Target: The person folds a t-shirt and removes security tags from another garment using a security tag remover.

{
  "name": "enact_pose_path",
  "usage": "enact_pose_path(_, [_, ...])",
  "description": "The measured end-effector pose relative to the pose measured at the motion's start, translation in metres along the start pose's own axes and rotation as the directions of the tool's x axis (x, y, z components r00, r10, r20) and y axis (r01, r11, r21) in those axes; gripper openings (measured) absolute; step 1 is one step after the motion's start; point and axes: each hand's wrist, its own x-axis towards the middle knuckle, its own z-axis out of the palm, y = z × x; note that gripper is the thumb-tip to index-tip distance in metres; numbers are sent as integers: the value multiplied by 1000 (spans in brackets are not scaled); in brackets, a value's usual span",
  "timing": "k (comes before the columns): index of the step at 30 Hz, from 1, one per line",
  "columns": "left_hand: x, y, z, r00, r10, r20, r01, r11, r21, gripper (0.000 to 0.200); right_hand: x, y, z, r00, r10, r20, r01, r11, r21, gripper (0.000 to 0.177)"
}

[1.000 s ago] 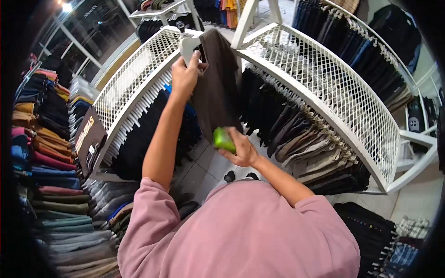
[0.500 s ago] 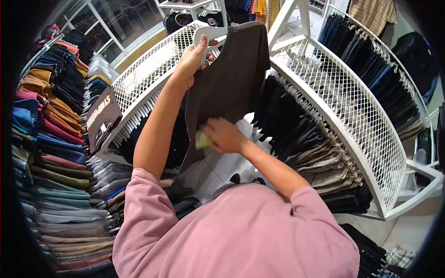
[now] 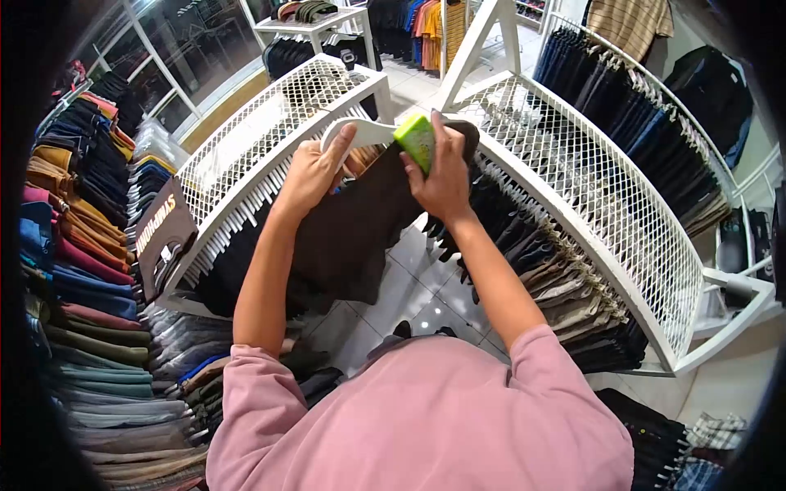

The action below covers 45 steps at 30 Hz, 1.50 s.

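Observation:
My left hand point(image 3: 315, 176) is closed on one arm of a white clothes hanger point(image 3: 372, 133). From the hanger hangs a dark brown garment point(image 3: 348, 241), its lower edge dropping toward the tiled floor. At the garment's other shoulder, my right hand point(image 3: 442, 172) grips a bright green block point(image 3: 416, 141) with a paler printed-looking side; its exact kind is unclear. The block overlaps the hanger's right part and the top of the brown cloth in this view.
White mesh-topped racks of hung clothes stand on the left point(image 3: 270, 102) and right point(image 3: 589, 176). A grey garment with lettering point(image 3: 166, 237) hangs at the left rack's end. Rows of coloured clothes point(image 3: 90, 307) line the far left. Tiled floor point(image 3: 413, 282) lies between the racks.
My right hand has moved up from the garment's lower part to its shoulder, with the green block in it. The hanger has tilted and come slightly lower.

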Motion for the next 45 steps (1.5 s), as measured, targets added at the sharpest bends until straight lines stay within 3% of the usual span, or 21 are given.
enact_pose_path(3, [-8,1,-14,999,-40,13,41,997,-71,66,-19,52,-3,957,207,-204,-248,947,-206,72])
enact_pose_path(4, [-9,-5,-21,998,-68,-1,68,994,-84,68,-29,68,-3,848,439,-297,-497,854,-157,70])
enact_pose_path(6, [-13,-15,-30,994,-106,19,108,989,-106,70,-47,95,-17,742,521,-422,-623,769,-145,70])
enact_pose_path(9, [-12,-16,-30,990,-128,59,135,983,-125,74,-26,31,-29,803,430,-413,-472,881,-1,71])
enact_pose_path(12, [-9,-12,-18,991,-98,87,106,990,-97,77,-14,-21,-29,986,96,-140,-107,991,-76,73])
enact_pose_path(14, [-12,-5,-10,992,-13,126,21,998,-65,76,-19,-26,-24,995,98,18,-98,995,-9,79])
enact_pose_path(15, [-15,1,-9,994,-7,111,16,997,-78,74,-21,-13,-26,999,43,-23,-45,992,-120,82])
enact_pose_path(16, [-15,0,-9,994,-5,110,14,996,-84,74,-20,2,-28,991,18,-136,-41,984,-172,77])
enact_pose_path(20, [-25,-3,-17,994,7,109,2,997,-83,67,-45,72,-48,787,465,-405,-587,767,-260,66])
enact_pose_path(23, [-23,-18,-17,985,35,169,-19,995,-94,65,-42,51,-65,808,354,-471,-482,857,-183,67])
enact_pose_path(24, [-23,-16,-15,983,32,178,-15,995,-94,65,-32,22,-64,817,390,-425,-455,889,-58,69])
enact_pose_path(26, [-23,-9,-9,967,46,250,-38,999,-35,61,-26,-9,-57,950,200,-240,-231,967,-107,71])
enact_pose_path(28, [-24,-3,1,962,109,249,-88,992,-92,57,-29,-27,-51,984,171,-55,-176,978,-107,73])
enact_pose_path(30, [-27,3,0,949,169,266,-146,984,-105,49,-38,-8,-46,983,175,-53,-179,980,-82,73])
enact_pose_path(32, [-28,-11,-3,949,220,228,-189,971,-149,33,-50,26,-52,913,297,-278,-364,902,-233,71])
enact_pose_path(34, [-38,-8,-11,943,220,248,-206,975,-81,22,-70,59,-68,729,615,-301,-680,702,-212,67])
enact_pose_path(38, [-45,-5,-16,928,261,265,-280,959,35,23,-63,32,-82,818,413,-400,-525,821,-226,66])
enact_pose_path(40, [-46,-5,-9,923,284,260,-305,952,41,23,-50,-4,-77,933,252,-255,-283,955,-92,66])
enact_pose_path(42, [-44,-6,-2,901,366,233,-401,907,129,24,-45,-26,-68,974,212,-84,-217,975,-57,66])
enact_pose_path(43, [-45,-8,1,883,433,184,-460,875,151,24,-43,-22,-65,996,68,-62,-76,987,-138,66])
enact_pose_path(45, [-44,-17,-2,874,455,171,-483,852,204,23,-48,-3,-62,973,158,-166,-183,972,-147,66])
